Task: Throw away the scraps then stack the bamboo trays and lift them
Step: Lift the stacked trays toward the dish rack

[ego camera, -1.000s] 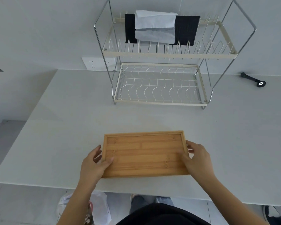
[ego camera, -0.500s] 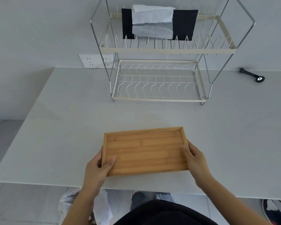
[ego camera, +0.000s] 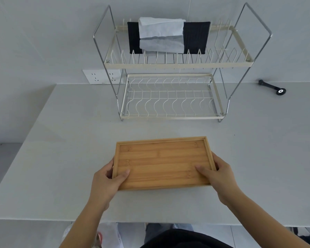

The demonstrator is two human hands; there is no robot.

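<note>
Hands grip both short ends of a rectangular, honey-coloured bamboo tray (ego camera: 161,161) with a low raised rim. The left hand (ego camera: 106,181) is clasped around the tray's left edge, thumb lying on the inner floor and fingers curled underneath. The right hand (ego camera: 217,174) holds the opposite edge the same way, thumb pressed flat inside the tray. Whether more than one tray sits in that grip cannot be told from above. The tray sits over the near middle of the pale grey tabletop (ego camera: 61,158); whether it rests on the surface or is lifted off it is not clear.

Further back stands a two-tier wire dish rack with cream frames and chrome legs (ego camera: 170,97). A black cloth (ego camera: 195,38) hangs over the upper tier's rear rail, with a folded white cloth (ego camera: 161,36) draped across it. A small black tool with a round end (ego camera: 272,87) lies on the tabletop at the far right. A white wall socket (ego camera: 100,76) sits just left of the rack. A crumpled white plastic bag (ego camera: 109,235) shows below the tabletop's near edge.
</note>
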